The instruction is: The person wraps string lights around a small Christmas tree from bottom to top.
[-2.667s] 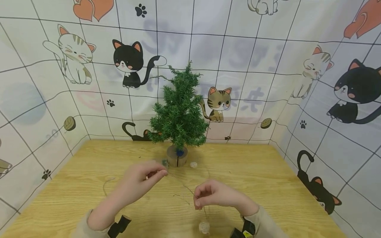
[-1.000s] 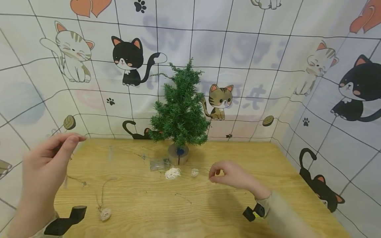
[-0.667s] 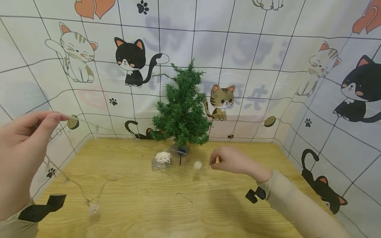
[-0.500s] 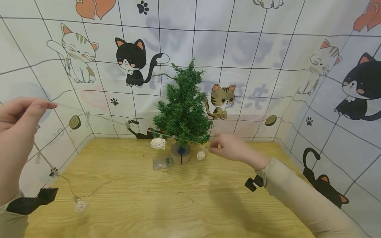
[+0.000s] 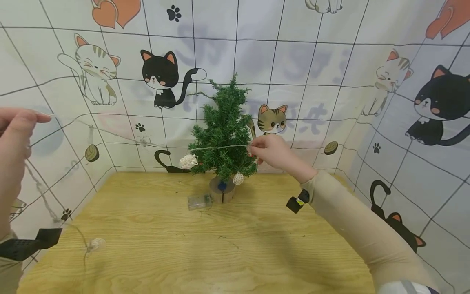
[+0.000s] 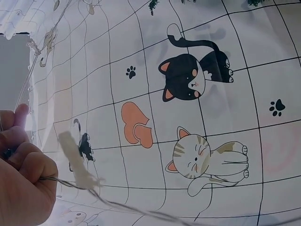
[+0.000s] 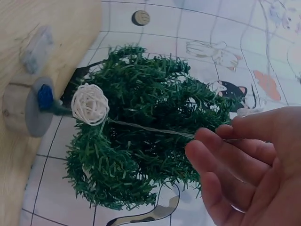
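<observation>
A small green artificial Christmas tree [image 5: 224,118] stands upright on a round wooden base [image 5: 216,194] at the back of the table. My right hand [image 5: 273,153] pinches the thin wire of a string of lights between thumb and fingertips, in front of the tree's lower right branches. One white wicker ball [image 7: 90,104] dangles below that hand; another wicker ball [image 5: 189,161] hangs at the tree's left. At the far left, my raised left hand [image 5: 12,159], partly out of frame, grips the same string. From it the wire drops to a third wicker ball [image 5: 96,244] low at left.
A clear flat box [image 5: 200,201] lies on the wooden table [image 5: 176,253] just left of the tree base. Cat-printed white sheeting [image 5: 315,61] encloses the back and both sides. Small dark bits lie on the tabletop.
Both hands have risen from low over the table and spread apart. The left moved far left, the right up to the tree, lifting the string and its balls off the table.
</observation>
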A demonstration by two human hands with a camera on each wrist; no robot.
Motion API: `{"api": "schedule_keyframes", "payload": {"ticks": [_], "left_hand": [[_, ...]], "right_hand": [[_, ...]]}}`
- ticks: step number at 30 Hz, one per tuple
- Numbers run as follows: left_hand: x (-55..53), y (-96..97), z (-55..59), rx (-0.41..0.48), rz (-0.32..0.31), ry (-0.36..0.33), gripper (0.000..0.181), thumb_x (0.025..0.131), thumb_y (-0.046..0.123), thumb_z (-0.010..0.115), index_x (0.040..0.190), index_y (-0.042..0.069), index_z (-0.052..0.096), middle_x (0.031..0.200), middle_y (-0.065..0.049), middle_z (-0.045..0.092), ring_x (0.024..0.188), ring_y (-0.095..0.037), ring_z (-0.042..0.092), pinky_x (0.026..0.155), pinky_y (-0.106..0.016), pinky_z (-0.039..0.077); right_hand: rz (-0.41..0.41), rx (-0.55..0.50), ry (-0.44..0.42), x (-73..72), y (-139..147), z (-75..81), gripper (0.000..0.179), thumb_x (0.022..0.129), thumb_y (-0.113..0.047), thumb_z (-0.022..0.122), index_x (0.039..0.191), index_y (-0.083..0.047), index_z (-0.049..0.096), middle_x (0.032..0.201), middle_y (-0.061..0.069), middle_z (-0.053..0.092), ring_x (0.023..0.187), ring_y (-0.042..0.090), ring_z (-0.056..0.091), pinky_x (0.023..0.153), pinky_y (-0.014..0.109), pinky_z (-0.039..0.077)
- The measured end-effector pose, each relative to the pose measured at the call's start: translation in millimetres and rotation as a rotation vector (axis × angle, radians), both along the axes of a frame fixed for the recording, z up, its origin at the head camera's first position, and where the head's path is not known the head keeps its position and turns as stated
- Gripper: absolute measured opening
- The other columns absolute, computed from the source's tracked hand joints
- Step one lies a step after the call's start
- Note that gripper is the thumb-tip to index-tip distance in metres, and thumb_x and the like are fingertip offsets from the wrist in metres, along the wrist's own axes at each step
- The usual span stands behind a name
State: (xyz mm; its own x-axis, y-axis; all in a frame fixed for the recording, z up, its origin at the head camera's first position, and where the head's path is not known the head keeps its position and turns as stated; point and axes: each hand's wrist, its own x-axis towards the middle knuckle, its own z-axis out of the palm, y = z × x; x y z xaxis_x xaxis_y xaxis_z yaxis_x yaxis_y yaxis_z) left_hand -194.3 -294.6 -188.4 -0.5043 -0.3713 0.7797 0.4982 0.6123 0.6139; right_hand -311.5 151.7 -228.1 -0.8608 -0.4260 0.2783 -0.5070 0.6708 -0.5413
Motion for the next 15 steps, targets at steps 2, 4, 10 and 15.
{"api": "schedule_keyframes", "payload": {"ticks": [2,4,10,15], "left_hand": [[3.1,2.9,0.2,0.019,0.003,-0.033,0.021,0.101,0.024,0.053,0.1,0.019,0.072,0.074,0.004,0.04,0.056,-0.009,0.03,0.048,-0.017,0.023],[6.2,6.2,0.3,0.034,-0.001,-0.057,0.02,0.101,0.024,0.053,0.098,0.021,0.072,0.074,0.003,0.039,0.056,-0.009,0.029,0.045,-0.019,0.02],[10.1,8.4,0.3,0.071,-0.029,-0.109,0.02,0.1,0.025,0.055,0.099,0.016,0.073,0.066,0.002,0.034,0.053,-0.011,0.026,0.042,-0.028,0.012],[8.6,3.1,-0.4,0.057,-0.008,-0.133,0.021,0.1,0.025,0.055,0.102,0.015,0.073,0.072,0.001,0.038,0.061,-0.012,0.031,0.05,-0.023,0.02]], "right_hand": [[-0.015,-0.072,-0.02,-8.3,-4,-0.9,0.026,0.099,-0.019,0.056,0.115,-0.003,0.07,0.105,0.009,0.071,0.078,0.028,0.069,0.069,0.036,0.052],[-0.023,-0.125,-0.049,-15.6,-9,-3.0,0.029,0.099,-0.022,0.058,0.12,-0.005,0.068,0.11,0.008,0.07,0.086,0.029,0.068,0.074,0.037,0.051],[-0.005,-0.119,-0.051,-25.7,-35,-7.8,0.029,0.097,-0.026,0.06,0.123,-0.014,0.067,0.115,0.002,0.068,0.1,0.019,0.063,0.083,0.038,0.05],[0.056,0.007,0.018,-20.2,-63,-5.3,0.03,0.098,-0.027,0.06,0.123,-0.015,0.067,0.115,-0.002,0.066,0.078,0.017,0.059,0.071,0.035,0.047]]}}
